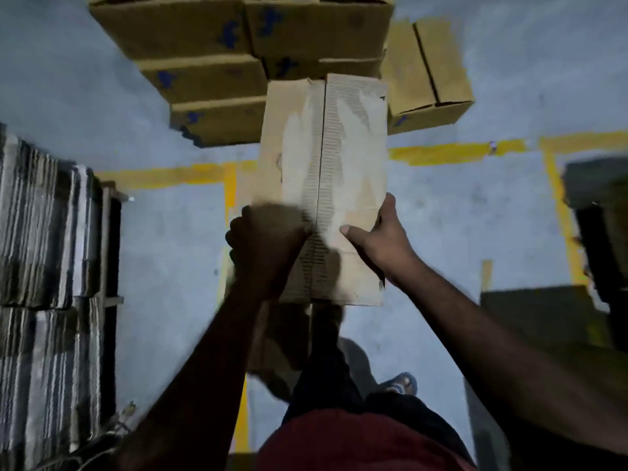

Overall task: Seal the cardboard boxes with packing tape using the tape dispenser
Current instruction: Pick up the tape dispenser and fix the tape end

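**Pale box held out over a grey floor**

Widest of all, a grey floor point(475, 215) crossed by yellow lines point(441, 153). Down the left edge, tall bundles of flattened cardboard point(44, 232), cut off by the frame. At the top, stacked brown boxes point(204, 73) with blue marks, the upper row cropped. Just beside them on the right, a lone box point(428, 73) with its flaps closed along a dark line. At the right edge, a dark bulky shape point(598, 215) — too dim to name.

In the middle, in front of the stack, the pale box point(295, 147), its long top face turned toward the camera. Two flaps meeting along a centre seam point(321, 147), the paper skin torn away in pale streaks, bare ribbing beside it. Hard to tell whether any tape lies on that seam.

Grips the near right edge with the right hand point(377, 236): thumb point(350, 231) flat on the top face, fingers wrapped round the side and mostly hidden behind it. Meets the near left part of the top face with the left hand point(268, 246) — smeared by blur and deep in shadow, covering the flap's corner. Impossible to tell whether curled, flat, or closed on anything.

Lower down, partly hidden by both forearms, dark trousers, a red shirt point(356, 443) and a sandalled foot point(402, 384).
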`<state>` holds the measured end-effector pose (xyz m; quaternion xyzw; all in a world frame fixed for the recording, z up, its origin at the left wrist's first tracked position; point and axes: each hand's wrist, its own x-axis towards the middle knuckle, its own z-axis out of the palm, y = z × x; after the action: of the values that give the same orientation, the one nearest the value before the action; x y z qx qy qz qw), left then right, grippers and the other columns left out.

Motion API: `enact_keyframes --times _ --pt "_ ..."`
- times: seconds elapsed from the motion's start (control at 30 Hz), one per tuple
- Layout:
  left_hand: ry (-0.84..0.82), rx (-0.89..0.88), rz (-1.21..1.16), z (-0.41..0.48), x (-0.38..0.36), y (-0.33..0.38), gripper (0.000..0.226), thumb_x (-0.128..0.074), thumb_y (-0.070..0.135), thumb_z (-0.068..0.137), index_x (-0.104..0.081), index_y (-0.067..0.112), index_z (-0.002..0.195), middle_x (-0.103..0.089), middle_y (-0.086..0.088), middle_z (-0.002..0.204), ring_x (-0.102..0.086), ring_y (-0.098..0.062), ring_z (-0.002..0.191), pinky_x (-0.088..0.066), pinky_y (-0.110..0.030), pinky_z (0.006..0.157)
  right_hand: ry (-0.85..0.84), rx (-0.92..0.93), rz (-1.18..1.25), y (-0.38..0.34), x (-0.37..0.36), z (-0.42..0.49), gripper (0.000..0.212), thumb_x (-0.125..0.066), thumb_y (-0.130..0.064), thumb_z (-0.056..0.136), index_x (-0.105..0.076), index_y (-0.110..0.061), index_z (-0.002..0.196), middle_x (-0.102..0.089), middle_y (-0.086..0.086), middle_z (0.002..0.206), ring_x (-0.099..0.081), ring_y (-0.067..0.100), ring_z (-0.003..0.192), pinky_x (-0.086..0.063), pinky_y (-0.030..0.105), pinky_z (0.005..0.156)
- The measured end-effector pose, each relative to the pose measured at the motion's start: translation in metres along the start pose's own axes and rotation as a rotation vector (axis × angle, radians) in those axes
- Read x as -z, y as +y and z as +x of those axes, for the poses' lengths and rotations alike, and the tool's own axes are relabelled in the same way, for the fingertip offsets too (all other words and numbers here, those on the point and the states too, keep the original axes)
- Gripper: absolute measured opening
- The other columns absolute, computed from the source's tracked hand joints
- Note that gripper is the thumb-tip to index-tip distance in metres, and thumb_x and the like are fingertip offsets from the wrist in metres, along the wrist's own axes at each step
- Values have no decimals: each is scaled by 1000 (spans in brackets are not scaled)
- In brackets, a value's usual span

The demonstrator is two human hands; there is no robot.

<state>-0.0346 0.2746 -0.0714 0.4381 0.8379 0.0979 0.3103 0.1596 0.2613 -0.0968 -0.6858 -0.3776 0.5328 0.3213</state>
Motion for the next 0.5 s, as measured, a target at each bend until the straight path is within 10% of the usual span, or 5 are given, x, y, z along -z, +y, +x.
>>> enact_keyframes --times 0.5 --pt "-249 -994 60 -247 -31 253 142 -74 85 52 -6 26 162 -28 -15 156 -20 -33 146 -28 -50 117 896 206 121 -51 290 -218 75 -81 -33 76 -39 -28 139 -67 -18 120 -65 2 106 -54 39 98"
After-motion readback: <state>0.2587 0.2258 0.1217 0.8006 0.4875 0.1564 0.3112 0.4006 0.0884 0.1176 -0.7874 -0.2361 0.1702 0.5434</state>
